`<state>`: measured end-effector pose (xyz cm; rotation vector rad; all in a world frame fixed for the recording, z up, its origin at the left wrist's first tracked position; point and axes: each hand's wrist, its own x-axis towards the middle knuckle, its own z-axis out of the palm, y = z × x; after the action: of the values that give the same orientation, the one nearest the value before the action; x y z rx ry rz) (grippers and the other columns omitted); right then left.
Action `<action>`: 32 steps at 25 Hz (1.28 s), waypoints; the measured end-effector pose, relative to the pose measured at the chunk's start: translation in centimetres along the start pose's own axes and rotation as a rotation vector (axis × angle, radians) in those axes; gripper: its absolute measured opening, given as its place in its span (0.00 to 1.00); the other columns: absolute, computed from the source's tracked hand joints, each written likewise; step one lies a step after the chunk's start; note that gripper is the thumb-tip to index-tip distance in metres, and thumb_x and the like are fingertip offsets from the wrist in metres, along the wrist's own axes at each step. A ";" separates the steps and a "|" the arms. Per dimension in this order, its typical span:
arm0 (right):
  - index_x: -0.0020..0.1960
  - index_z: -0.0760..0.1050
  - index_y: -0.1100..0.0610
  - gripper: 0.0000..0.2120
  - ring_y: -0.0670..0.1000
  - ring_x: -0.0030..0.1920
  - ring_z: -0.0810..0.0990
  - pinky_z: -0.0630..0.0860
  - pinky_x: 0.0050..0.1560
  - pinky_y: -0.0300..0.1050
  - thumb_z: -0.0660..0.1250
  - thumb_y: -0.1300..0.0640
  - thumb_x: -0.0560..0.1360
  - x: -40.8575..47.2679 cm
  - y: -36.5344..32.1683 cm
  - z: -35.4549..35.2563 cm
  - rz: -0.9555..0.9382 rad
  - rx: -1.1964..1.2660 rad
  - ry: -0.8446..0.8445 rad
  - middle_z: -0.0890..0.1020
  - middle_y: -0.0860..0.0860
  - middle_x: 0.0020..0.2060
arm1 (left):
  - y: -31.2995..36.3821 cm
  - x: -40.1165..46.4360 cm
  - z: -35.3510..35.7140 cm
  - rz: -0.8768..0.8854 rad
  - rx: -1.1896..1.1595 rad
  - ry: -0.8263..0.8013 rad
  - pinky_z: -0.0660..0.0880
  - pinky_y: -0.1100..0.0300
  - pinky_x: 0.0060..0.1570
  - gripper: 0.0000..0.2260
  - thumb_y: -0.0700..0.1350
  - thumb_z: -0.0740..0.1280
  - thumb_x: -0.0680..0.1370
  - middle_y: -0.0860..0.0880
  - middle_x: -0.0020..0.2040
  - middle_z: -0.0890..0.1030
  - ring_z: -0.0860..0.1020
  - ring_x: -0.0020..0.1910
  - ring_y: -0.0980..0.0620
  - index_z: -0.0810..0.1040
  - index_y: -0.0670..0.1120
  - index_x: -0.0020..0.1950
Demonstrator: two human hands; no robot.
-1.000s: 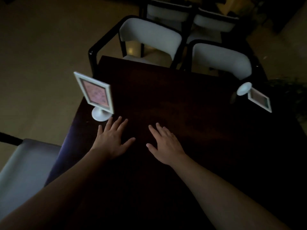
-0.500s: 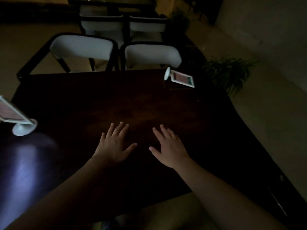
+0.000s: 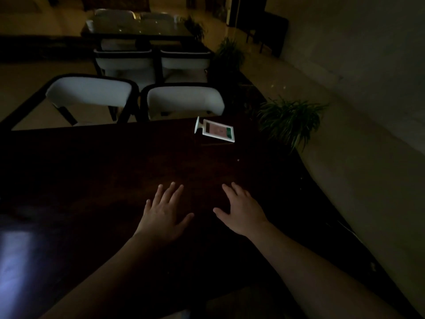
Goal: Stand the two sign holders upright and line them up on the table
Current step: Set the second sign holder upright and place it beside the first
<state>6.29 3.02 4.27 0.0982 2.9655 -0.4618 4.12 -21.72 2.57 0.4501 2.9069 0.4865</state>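
A white sign holder lies flat on its back near the far right corner of the dark wooden table, its round base pointing left and its pink card facing up. The other sign holder is out of view. My left hand and my right hand rest palm down on the table's middle, fingers spread, holding nothing. Both are well short of the fallen holder.
Two white-backed chairs stand at the table's far edge. A potted plant sits on the floor past the right corner. Another table with chairs stands farther back. The room is dim.
The view has swung to the right: the upright sign holder at the left has left the frame and the fallen one now sits nearer the centre. Both hands stay flat on the table.
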 end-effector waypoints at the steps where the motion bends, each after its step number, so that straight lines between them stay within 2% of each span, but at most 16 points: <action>1: 0.78 0.52 0.43 0.40 0.55 0.77 0.57 0.63 0.71 0.57 0.63 0.32 0.73 1.2 0.4 -0.4 0.001 -0.004 -0.008 0.56 0.50 0.80 | 0.0 1.1 0.0 -0.004 -0.005 0.000 0.47 0.37 0.73 0.42 0.75 0.54 0.72 0.55 0.80 0.39 0.35 0.76 0.49 0.39 0.60 0.79; 9: 0.80 0.50 0.46 0.45 0.58 0.78 0.54 0.63 0.71 0.60 0.66 0.32 0.71 13.5 3.7 -2.9 -0.011 -0.123 -0.144 0.52 0.53 0.80 | -0.8 11.4 0.5 -0.051 -0.078 -0.010 0.47 0.36 0.73 0.41 0.69 0.60 0.75 0.52 0.81 0.42 0.35 0.77 0.46 0.43 0.57 0.80; 16: 0.80 0.48 0.47 0.49 0.57 0.78 0.52 0.61 0.72 0.59 0.70 0.35 0.70 25.1 5.9 -2.4 0.006 -0.117 -0.168 0.50 0.52 0.81 | -2.8 15.1 2.4 -0.094 -0.103 -0.045 0.47 0.38 0.73 0.41 0.68 0.59 0.76 0.52 0.81 0.40 0.34 0.77 0.46 0.41 0.56 0.80; 21: 0.81 0.44 0.49 0.51 0.57 0.79 0.50 0.60 0.74 0.60 0.71 0.36 0.71 34.0 7.0 -3.0 -0.092 -0.186 -0.197 0.48 0.51 0.81 | -4.2 16.3 3.5 -0.181 -0.128 -0.077 0.46 0.40 0.74 0.40 0.67 0.59 0.77 0.52 0.80 0.38 0.32 0.77 0.47 0.40 0.56 0.80; 27: 0.81 0.40 0.49 0.58 0.59 0.79 0.46 0.58 0.74 0.64 0.75 0.36 0.67 43.3 8.1 -3.5 -0.161 -0.315 -0.253 0.45 0.54 0.81 | -4.0 16.6 6.3 -0.282 -0.115 -0.109 0.44 0.41 0.76 0.41 0.71 0.53 0.74 0.55 0.78 0.33 0.29 0.76 0.48 0.34 0.58 0.78; 32: 0.80 0.35 0.47 0.63 0.59 0.79 0.43 0.52 0.74 0.66 0.77 0.35 0.64 48.2 8.2 -2.4 -0.222 -0.385 -0.364 0.41 0.55 0.81 | -3.8 17.5 7.2 -0.315 -0.046 -0.034 0.42 0.43 0.75 0.40 0.75 0.46 0.72 0.56 0.79 0.32 0.27 0.75 0.51 0.32 0.61 0.77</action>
<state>-40.93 13.62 -2.96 -0.3218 2.6518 0.0733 -11.89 -17.44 -7.27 -0.0082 2.8511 0.4892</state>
